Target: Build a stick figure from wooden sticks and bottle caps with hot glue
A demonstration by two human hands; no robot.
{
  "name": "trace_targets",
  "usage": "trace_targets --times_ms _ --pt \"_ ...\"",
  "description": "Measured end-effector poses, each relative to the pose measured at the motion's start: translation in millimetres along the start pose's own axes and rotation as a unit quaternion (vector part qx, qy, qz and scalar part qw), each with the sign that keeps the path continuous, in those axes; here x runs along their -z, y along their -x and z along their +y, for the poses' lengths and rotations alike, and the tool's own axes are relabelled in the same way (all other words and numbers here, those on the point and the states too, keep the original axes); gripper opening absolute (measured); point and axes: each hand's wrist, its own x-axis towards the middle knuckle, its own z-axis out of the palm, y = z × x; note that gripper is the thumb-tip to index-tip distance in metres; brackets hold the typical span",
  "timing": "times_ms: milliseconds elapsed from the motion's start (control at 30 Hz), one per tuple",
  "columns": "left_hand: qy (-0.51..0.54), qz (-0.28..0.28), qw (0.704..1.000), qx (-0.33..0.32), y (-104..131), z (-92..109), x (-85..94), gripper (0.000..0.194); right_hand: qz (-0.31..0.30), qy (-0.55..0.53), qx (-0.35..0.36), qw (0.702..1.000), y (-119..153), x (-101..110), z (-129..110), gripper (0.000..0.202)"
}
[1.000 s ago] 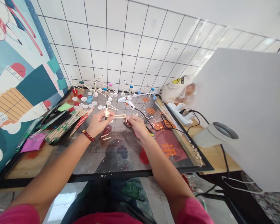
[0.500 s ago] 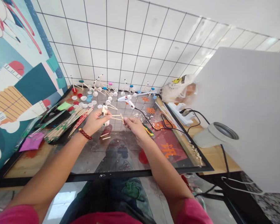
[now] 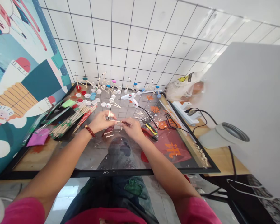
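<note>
Pink at far left, a packet (image 3: 39, 137) lies beside a bundle of pale wooden sticks (image 3: 70, 123), with bottle caps (image 3: 87, 95) strewn behind, as we look down on a clear-topped work table (image 3: 88, 160). Next along, the left hand (image 3: 101, 122), a beaded bracelet (image 3: 90, 131) at its wrist, pinches one end of a slim stick piece (image 3: 118, 121), held between both hands; a black-tipped stick (image 3: 109, 114) rises at its fingers, though whether the two are joined we cannot make out. Half a second ago we saw the piece spread as an open frame; now it shows almost as a single line, and the hands sit closer together. We judge that attention has gone to its right end, with the piece not yet ready to set down. Beyond lies a white glue gun (image 3: 130, 99), while the right hand (image 3: 132, 128) closes its fingertips on that end, a yellow-and-green cutter (image 3: 151, 128) near it on the table
</note>
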Motion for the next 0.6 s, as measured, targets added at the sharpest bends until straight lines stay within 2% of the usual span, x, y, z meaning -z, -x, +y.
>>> trace_targets --times_ms 133,300,600 --pt "-0.011 0.007 0.999 -0.034 -0.7 -2.8 -2.5 0.017 -0.012 0.05 0.007 0.999 1.0 0.4 -1.1 0.013" --pt "-0.013 0.007 0.999 -0.049 -2.6 -9.3 -3.5 0.014 -0.014 0.06 0.018 0.998 1.5 -0.5 0.7 0.015" --pt "0.039 0.003 0.998 0.049 -3.8 -15.0 -9.1 0.034 -0.016 0.075 -0.003 0.997 1.5 -1.1 -0.2 0.011"
